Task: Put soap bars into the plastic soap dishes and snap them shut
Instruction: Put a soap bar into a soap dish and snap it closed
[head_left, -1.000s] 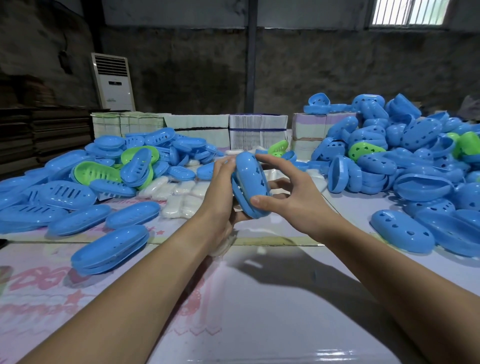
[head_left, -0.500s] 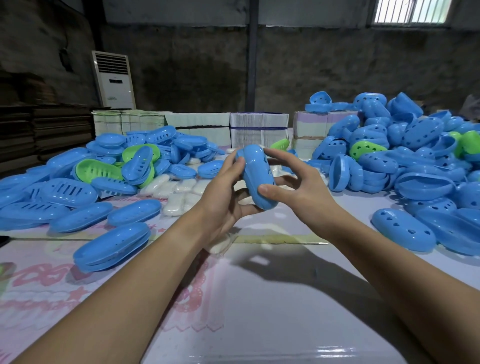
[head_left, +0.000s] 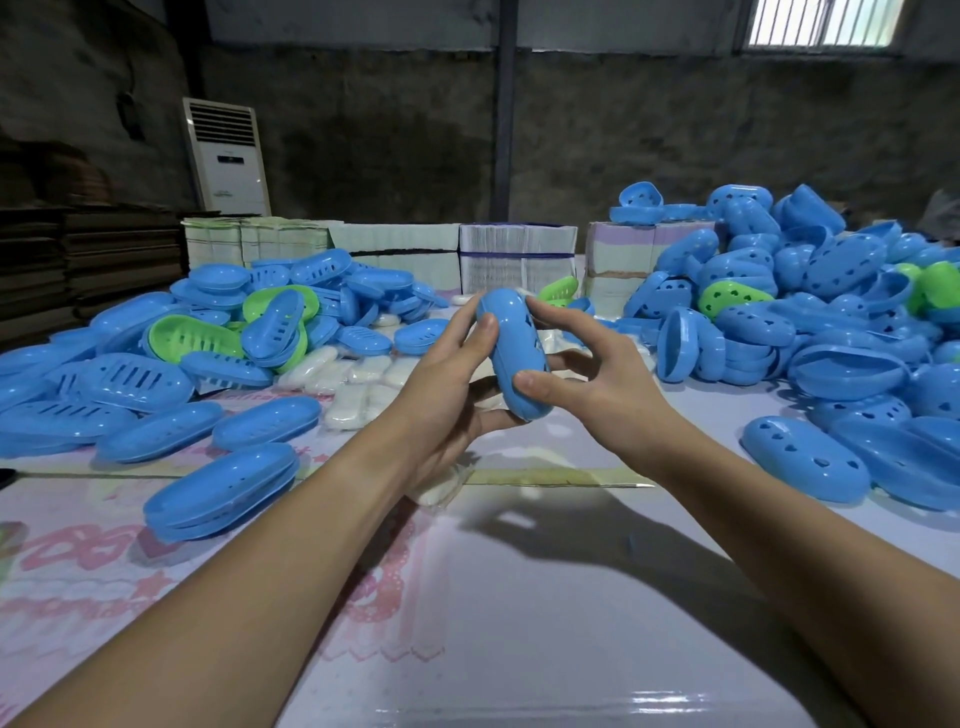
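At the centre of the frame I've got both hands on one blue soap dish (head_left: 514, 358), held edge-up above the table (head_left: 519, 597): the left hand (head_left: 447, 384) wraps its near side with the thumb pressed on top, and the right hand (head_left: 592, 384) pinches it between thumb and fingertips. I judge the halves closed or nearly so, though I can't see the seam. If I squeeze off-centre, one end may stay unlatched, or the slick shell could slip out toward the loose soap bars (head_left: 358, 384) at centre left.
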